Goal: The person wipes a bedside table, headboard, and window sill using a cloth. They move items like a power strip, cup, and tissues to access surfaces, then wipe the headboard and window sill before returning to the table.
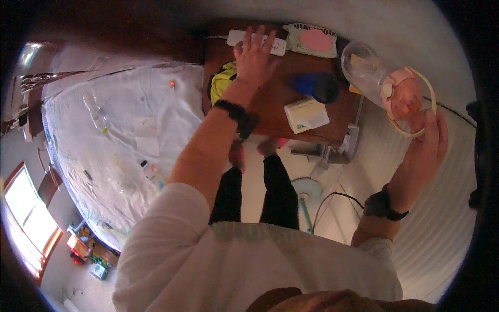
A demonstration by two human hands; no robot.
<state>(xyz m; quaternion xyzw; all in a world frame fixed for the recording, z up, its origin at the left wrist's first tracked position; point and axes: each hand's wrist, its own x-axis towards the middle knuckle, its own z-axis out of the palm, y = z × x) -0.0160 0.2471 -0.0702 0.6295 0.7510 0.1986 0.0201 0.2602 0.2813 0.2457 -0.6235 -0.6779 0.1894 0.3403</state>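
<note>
Fingers spread, my left hand (255,58) lies over a white power strip (277,46) at the back of a brown wooden table (269,117). Whether the fingertips press on the strip, I cannot tell. Beside that wrist is a crumpled yellow and black cloth (223,84). Off the table's right side, my right hand (430,134) grips the cream loop handle (433,91) of a large clear plastic container (360,64). The container has a pink top (405,95) with a round pale knob, and it is tilted.
A soft wipes pack (312,40) with a pink flap bears writing. Near it are a dark blue cylinder (315,85) and a pale box (307,116). A bed under a translucent sheet (117,156) holds a clear bottle (94,111). A round-based stand (307,191) and a black cable (339,194) are on the floor.
</note>
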